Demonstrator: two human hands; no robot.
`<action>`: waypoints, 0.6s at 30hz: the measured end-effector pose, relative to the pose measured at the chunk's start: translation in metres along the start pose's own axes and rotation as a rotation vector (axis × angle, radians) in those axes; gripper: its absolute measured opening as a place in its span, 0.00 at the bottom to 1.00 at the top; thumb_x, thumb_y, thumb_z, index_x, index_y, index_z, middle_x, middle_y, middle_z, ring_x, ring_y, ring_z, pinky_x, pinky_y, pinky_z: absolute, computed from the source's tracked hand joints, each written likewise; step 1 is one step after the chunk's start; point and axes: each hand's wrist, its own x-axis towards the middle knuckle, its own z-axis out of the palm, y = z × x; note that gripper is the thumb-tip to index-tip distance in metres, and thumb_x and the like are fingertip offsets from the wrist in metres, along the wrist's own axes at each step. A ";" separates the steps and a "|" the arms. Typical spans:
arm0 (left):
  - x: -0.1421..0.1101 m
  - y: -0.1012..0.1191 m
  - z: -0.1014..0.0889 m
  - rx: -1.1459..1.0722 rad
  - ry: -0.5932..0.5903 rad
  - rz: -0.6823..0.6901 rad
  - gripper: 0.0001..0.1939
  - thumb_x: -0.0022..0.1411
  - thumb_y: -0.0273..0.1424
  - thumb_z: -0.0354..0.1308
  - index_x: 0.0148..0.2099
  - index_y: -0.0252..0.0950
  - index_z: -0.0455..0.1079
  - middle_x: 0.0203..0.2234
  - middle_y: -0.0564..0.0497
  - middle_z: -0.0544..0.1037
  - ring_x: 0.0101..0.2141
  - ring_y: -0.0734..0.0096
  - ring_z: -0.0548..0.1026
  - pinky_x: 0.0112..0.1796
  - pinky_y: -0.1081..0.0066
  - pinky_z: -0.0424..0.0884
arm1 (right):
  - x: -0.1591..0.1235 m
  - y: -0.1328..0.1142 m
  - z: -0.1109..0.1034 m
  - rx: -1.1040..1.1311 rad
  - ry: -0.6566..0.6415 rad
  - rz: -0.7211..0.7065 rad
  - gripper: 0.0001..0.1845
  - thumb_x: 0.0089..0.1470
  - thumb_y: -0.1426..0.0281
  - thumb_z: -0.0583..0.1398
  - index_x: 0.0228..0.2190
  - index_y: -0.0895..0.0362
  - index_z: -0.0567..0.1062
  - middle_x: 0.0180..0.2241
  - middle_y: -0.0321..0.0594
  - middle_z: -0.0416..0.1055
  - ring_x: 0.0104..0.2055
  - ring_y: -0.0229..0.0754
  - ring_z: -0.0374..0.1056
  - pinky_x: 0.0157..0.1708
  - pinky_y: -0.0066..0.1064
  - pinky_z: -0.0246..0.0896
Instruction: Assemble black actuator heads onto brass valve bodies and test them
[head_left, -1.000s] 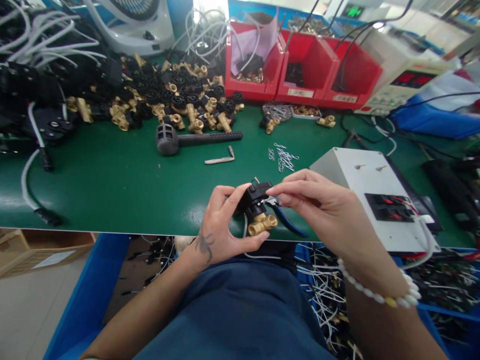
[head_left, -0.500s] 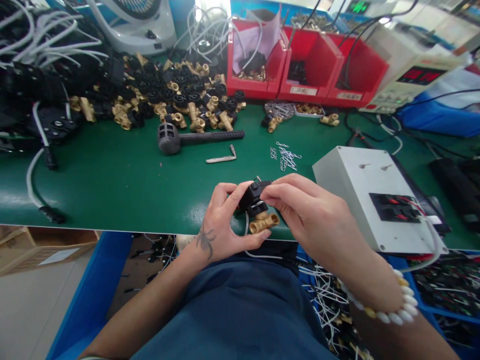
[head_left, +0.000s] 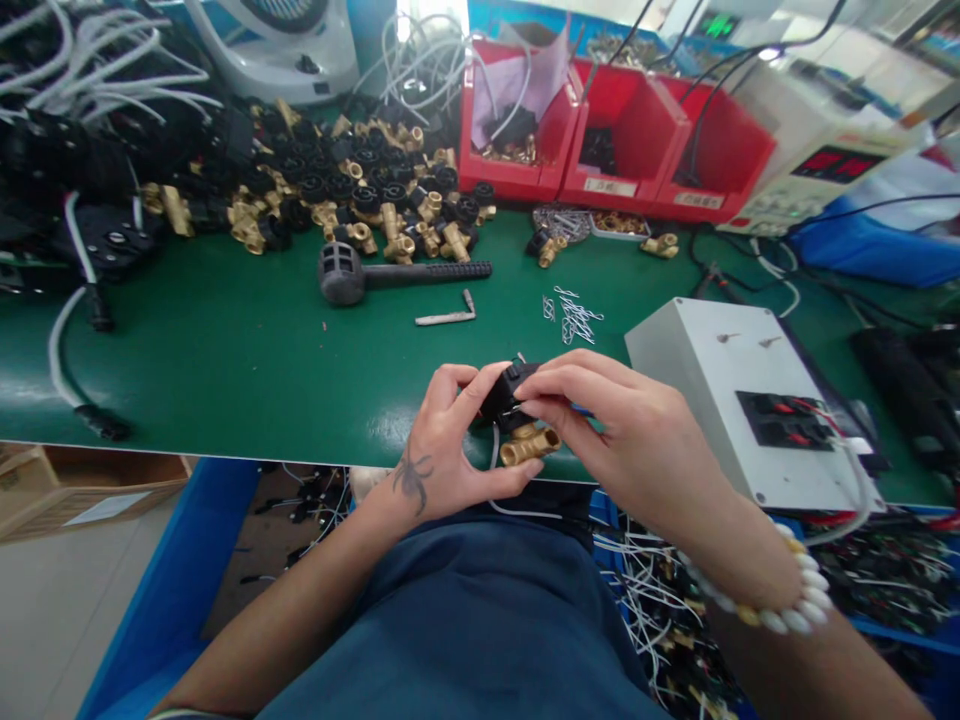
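Note:
My left hand is closed around a brass valve with a black actuator housing on top, held just over the bench's front edge. Its thumb lies under the brass body and its fingers press the housing. From the other side, my right hand pinches a thin metal clip against the black part just above the brass. Most of this clip is hidden by the fingertips. A grey cable hangs from the housing. Beyond the hands, several loose wire clips lie on the green bench.
A black mallet and a small L-shaped tool lie ahead. Behind them are piled brass valves and red bins. A grey switch box stands right of my hands; a power supply is farther back.
My right fingertips have shifted slightly left and down along the black housing, with thumb and forefinger closer to the metal clip. My left hand keeps its hold on the valve.

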 end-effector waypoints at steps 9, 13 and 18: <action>0.000 0.000 0.000 -0.019 -0.005 -0.009 0.38 0.55 0.41 0.67 0.64 0.36 0.61 0.47 0.44 0.68 0.45 0.61 0.71 0.44 0.62 0.77 | -0.083 0.051 0.019 -0.589 -0.082 0.209 0.36 0.67 0.50 0.50 0.61 0.65 0.70 0.54 0.65 0.66 0.55 0.64 0.64 0.49 0.58 0.67; 0.001 0.001 -0.001 -0.018 0.002 -0.005 0.38 0.55 0.41 0.67 0.64 0.34 0.61 0.47 0.44 0.67 0.45 0.62 0.70 0.44 0.62 0.77 | -0.096 0.054 0.028 -0.538 -0.073 0.291 0.34 0.66 0.49 0.50 0.53 0.64 0.78 0.41 0.59 0.71 0.43 0.56 0.67 0.42 0.51 0.68; 0.000 0.001 -0.001 -0.024 -0.006 -0.009 0.37 0.56 0.39 0.66 0.65 0.36 0.61 0.47 0.44 0.67 0.44 0.63 0.71 0.44 0.62 0.77 | -0.068 0.043 -0.012 0.380 0.015 0.608 0.36 0.60 0.37 0.51 0.34 0.58 0.76 0.29 0.44 0.70 0.28 0.41 0.65 0.27 0.34 0.64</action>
